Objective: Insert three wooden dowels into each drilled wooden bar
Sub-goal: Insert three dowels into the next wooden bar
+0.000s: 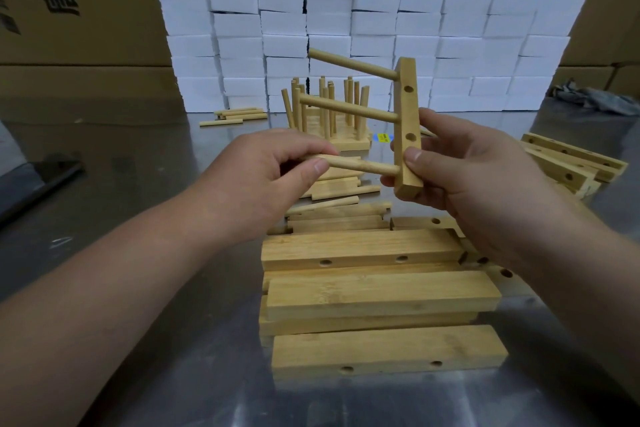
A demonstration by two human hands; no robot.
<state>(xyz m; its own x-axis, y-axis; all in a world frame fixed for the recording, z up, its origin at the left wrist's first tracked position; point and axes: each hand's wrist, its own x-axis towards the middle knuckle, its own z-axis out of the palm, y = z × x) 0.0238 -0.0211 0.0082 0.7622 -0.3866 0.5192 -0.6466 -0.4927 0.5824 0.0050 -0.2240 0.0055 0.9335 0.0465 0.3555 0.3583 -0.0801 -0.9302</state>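
Wooden bar (408, 128) held up on end above table (173, 184), right hand (460, 177) closed round it. Left hand (273, 177) pinches third dowel (360, 165) at bottom hole. Wood looks light, stiff, smooth. Grip bar by edges, dowel near middle.

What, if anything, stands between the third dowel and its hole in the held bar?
Nothing visible. The left hand holds the third dowel with its tip already at the bar, which the right hand holds upright. Whether it is fully seated cannot be told.

Dowel (360, 165) near end buried in left hand (273, 180); cardboard box (76, 3) print cropped; grey cloth (588, 99) blurred.
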